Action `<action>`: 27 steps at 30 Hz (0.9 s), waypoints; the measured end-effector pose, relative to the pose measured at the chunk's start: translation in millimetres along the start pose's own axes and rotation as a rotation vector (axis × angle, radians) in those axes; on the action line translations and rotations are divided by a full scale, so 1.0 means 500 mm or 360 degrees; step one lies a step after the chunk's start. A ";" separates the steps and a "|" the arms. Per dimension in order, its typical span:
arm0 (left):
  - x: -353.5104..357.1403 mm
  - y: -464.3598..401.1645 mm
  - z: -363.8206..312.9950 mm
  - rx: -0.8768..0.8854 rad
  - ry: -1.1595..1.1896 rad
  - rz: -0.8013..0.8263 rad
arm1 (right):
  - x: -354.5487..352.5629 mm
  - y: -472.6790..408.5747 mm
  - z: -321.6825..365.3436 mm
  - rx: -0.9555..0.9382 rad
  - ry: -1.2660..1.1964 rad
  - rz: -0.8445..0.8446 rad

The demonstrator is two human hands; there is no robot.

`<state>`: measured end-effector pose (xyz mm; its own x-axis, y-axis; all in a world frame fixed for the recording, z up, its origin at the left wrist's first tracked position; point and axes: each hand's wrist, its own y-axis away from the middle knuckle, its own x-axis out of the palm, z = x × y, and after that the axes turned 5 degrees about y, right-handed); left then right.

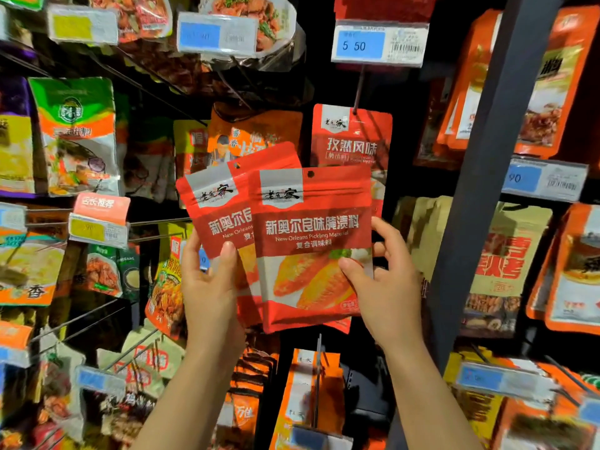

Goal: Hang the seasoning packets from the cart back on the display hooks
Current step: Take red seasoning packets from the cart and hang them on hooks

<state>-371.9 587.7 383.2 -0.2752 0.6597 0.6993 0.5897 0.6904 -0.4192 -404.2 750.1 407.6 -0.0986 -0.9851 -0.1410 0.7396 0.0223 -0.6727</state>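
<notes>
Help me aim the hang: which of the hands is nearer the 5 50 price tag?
Right hand, below the 5 50 price tag; left hand sits lower-left, farther off.

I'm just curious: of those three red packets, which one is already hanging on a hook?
The red cumin packet behind, under the 5.50 price tag. The two New Orleans packets are in the person's hands, holes free.

- The rear red foil seasoning packet (220, 206) is half covered by the front red foil packet (311, 241).
- The blue-and-white price label (216, 35) at the top is too blurred to read.
- The yellow price label (82, 26) is blurred too.
</notes>
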 end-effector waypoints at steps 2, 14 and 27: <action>-0.043 0.016 0.004 0.0061 -0.0056 -0.0083 | 0.001 0.048 -0.026 0.0081 -0.0036 0.0044; -0.258 0.188 0.099 -0.0103 -0.0610 -0.0170 | -0.008 0.267 -0.171 0.0798 -0.0236 -0.0063; -0.251 0.196 0.086 -0.0249 -0.0653 -0.0181 | -0.002 0.222 -0.164 0.0710 -0.0344 -0.0170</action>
<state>-312.4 585.3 229.7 -0.6045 0.6673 0.4351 0.6373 0.7328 -0.2385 -376.6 767.6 273.8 -0.0841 -0.9917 0.0968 0.9499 -0.1091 -0.2929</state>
